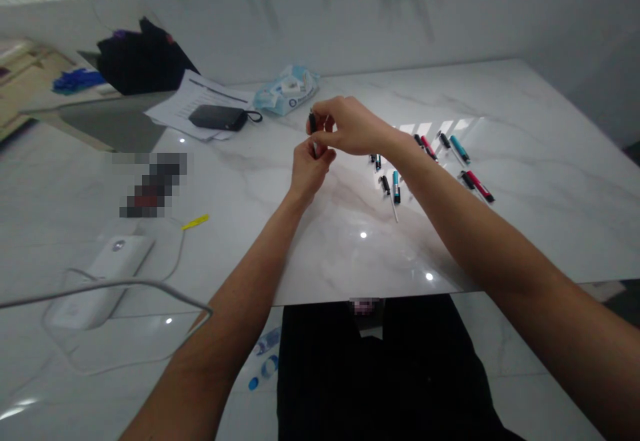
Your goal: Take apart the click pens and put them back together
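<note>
My left hand (311, 169) and my right hand (353, 124) meet over the middle of the table. Between the fingertips of my right hand is the black upper part of a pen (313, 121), standing roughly upright. My left hand is closed just below, pinching the pen's lower end, mostly hidden by the fingers. To the right of my hands lie pen parts: a teal barrel (396, 186), a black cap (385, 185) and a thin white refill (394, 209). Farther right are another teal barrel (460, 149) and a red barrel (480, 186). My right forearm partly covers some pieces.
Behind my hands sits a blue wipes packet (287, 89). A black pouch (220, 117) rests on printed papers (193, 94). At left are a white power bank (103, 281), a grey cable (150, 283) and a yellow tag (195, 221). The table's front edge (380, 295) runs above my lap.
</note>
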`<control>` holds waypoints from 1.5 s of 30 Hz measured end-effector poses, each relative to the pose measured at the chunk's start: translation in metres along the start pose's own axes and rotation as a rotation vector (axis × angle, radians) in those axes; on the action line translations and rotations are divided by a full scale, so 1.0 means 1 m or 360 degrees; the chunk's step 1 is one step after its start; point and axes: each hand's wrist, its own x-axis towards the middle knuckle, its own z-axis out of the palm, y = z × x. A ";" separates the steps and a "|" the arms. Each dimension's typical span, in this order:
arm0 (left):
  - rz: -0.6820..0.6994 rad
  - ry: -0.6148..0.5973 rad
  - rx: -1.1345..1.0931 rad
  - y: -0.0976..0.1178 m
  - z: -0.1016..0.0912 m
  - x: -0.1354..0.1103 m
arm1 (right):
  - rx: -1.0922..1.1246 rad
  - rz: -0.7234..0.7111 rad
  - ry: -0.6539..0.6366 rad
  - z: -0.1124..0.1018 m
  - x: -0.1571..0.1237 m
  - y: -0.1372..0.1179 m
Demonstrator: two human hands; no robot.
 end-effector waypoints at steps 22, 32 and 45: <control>0.0012 -0.0064 -0.0059 0.002 0.001 -0.003 | 0.0268 0.0016 -0.0057 -0.007 -0.001 0.002; -0.0034 -0.0054 -0.0076 0.004 0.003 -0.003 | 0.0251 0.0059 -0.0051 -0.008 -0.002 0.000; 0.0005 -0.0083 -0.0101 0.000 0.001 -0.002 | 0.0274 0.0121 -0.0059 -0.008 -0.002 0.000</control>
